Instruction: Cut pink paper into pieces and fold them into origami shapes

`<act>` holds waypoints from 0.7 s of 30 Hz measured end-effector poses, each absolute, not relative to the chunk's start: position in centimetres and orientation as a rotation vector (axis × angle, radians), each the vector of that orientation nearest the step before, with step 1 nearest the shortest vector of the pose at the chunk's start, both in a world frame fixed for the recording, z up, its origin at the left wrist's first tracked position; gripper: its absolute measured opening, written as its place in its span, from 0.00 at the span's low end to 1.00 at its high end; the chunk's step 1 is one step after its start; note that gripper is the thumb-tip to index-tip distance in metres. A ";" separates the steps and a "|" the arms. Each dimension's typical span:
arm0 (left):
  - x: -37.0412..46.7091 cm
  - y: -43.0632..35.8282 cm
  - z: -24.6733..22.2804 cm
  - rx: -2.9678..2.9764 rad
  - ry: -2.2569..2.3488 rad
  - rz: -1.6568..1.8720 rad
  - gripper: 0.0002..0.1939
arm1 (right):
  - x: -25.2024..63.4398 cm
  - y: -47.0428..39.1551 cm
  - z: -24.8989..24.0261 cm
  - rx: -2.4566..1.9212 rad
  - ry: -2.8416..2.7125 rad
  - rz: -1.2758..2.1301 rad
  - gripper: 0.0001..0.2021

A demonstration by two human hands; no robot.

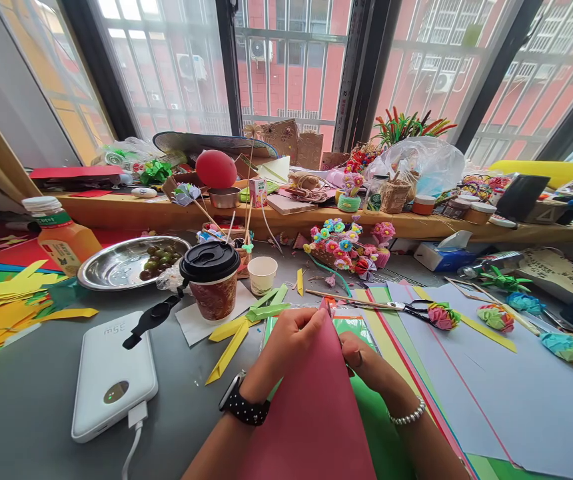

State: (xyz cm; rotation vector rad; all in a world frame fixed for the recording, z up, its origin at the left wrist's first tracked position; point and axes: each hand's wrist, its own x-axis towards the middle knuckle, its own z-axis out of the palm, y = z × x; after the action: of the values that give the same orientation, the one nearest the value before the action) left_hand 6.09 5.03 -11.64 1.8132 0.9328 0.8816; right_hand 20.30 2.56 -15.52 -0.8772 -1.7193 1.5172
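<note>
A large rose-red sheet of paper stands folded or tilted before me, its narrow top pointing up. My left hand pinches it near that tip; a black watch with a white-dotted strap is on this wrist. Closed at the sheet's right edge is my right hand, with a beaded bracelet on the wrist. Something dark shows by its fingers, but what they grip is partly hidden. Behind the sheet lies green paper. Black-handled scissors rest just beyond, beside a paper flower.
Left of my hands stand a lidded coffee cup, a white power bank and a metal plate with fruit. Folded yellow-green strips lie close by. Pale paper sheets cover the right side. A cluttered wooden ledge runs behind.
</note>
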 end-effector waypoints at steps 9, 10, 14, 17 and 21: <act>6.3 4.8 -11.7 1.834 0.892 0.840 0.17 | 20.6 2.6 -15.5 -0.869 -1.682 1.506 0.30; 6.4 4.8 -11.8 1.847 0.884 0.831 0.18 | 20.6 2.6 -15.5 -0.867 -1.671 1.502 0.30; 6.4 4.8 -11.7 1.851 0.890 0.848 0.18 | 21.0 2.6 -15.1 -0.895 -1.658 1.508 0.31; 6.2 4.9 -11.6 1.807 0.916 0.885 0.18 | 21.4 2.6 -14.9 -0.913 -1.748 1.496 0.31; 6.1 4.9 -11.6 1.782 0.933 0.889 0.18 | 21.5 2.6 -14.9 -0.927 -1.809 1.542 0.31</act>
State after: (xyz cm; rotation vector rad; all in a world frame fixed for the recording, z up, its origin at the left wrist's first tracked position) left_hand 6.09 4.92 -11.65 1.7816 0.9327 0.8894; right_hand 21.51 2.59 -14.95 -0.9273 -1.8095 1.5419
